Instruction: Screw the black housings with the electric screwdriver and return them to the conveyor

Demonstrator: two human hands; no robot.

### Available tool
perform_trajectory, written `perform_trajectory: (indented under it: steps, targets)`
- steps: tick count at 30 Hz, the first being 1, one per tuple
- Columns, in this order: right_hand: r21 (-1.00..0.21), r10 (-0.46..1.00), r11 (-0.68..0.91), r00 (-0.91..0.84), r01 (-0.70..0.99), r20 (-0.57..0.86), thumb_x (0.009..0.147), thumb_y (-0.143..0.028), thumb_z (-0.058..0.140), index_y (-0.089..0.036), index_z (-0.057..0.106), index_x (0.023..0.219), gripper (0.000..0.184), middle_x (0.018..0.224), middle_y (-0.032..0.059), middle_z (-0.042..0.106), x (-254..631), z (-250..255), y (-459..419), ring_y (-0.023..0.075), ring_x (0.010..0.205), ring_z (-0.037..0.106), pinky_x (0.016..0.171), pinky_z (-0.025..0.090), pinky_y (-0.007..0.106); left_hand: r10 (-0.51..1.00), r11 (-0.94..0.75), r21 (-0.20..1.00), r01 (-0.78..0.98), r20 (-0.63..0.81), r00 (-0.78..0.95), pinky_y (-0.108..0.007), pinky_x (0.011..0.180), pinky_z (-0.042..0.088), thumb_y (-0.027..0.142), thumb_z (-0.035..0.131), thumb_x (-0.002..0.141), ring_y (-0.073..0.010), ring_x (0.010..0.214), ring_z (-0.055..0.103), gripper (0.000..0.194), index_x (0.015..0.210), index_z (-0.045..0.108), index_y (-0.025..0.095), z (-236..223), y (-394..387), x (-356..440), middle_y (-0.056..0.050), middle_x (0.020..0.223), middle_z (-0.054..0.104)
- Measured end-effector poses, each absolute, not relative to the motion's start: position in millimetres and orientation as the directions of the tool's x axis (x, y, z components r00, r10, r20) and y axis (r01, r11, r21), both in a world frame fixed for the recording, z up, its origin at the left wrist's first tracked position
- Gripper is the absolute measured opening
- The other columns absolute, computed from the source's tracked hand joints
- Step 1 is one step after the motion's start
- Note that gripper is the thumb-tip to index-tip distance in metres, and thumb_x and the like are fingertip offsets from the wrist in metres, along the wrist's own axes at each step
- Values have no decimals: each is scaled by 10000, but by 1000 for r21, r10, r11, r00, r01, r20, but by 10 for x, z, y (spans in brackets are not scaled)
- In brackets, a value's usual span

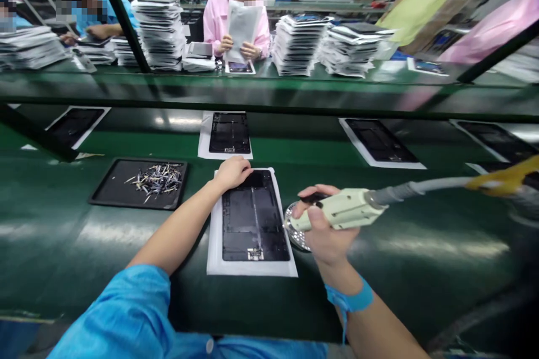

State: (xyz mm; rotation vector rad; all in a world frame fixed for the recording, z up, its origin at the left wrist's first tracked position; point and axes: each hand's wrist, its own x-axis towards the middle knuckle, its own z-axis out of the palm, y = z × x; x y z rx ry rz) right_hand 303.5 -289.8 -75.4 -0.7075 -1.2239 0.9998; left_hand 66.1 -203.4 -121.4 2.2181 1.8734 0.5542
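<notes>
Black tray (120,184) of loose strips (158,179), presumably placed for reach. Left hand (232,173), probably steadying: arm extended, palm down, fingers loosely bent on the upper edge of dark panel (240,227), nothing grasped. White sheet (215,249) beneath, likely protective. Right hand (332,238), beside panel: forearm angled inward, fingers wrapped round pale tool (349,210).

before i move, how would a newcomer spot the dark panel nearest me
On the green bench, look between the black tray of strips and the pale handheld tool. A dark panel lies there on a white sheet. Unlike the panels farther back, it has the left hand on its far end.
</notes>
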Motion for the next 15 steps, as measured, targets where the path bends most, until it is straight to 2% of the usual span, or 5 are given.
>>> perform_trajectory:
  steps: [3,5,7,12,15]
  targets:
    - [-921,896,274,-274,-276,349,911,-349,701,-235,618,1110,244,765,-6,650,2945,-797,-3175,120,521,588,462,516,253,976,-192,362,912,170,138,-321,816,495,331,606,978,-231,940,650,209,918,754,197,-1249,-2029,664,-72,953,694]
    - [-930,851,266,-393,-253,350,910,-360,700,-229,627,1115,254,700,-13,635,2907,-860,-3288,126,527,573,479,507,254,974,-197,358,913,177,141,-321,811,494,333,599,980,-232,940,648,213,927,753,195,-1263,-2029,666,-75,961,696]
    - [-927,824,293,-430,-235,370,907,-365,700,-229,626,1138,279,712,-1,643,2884,-930,-3334,139,555,583,494,506,264,972,-206,354,912,184,148,-320,811,493,327,592,983,-232,942,648,216,925,752,193,-1269,-2031,670,-79,967,697]
    - [-916,818,321,-418,-239,395,913,-345,690,-277,586,1221,333,897,36,676,2848,-1042,-3317,158,624,628,524,545,295,969,-216,349,912,192,156,-324,809,493,332,589,986,-234,923,648,229,911,749,186,-1274,-2040,679,-83,952,703]
    - [-924,826,304,-419,-233,377,896,-350,703,-261,595,1179,316,955,47,663,2821,-1028,-3315,140,597,627,515,549,291,970,-212,348,913,186,154,-326,822,494,334,584,988,-234,927,646,228,922,750,192,-1282,-2041,679,-81,955,705]
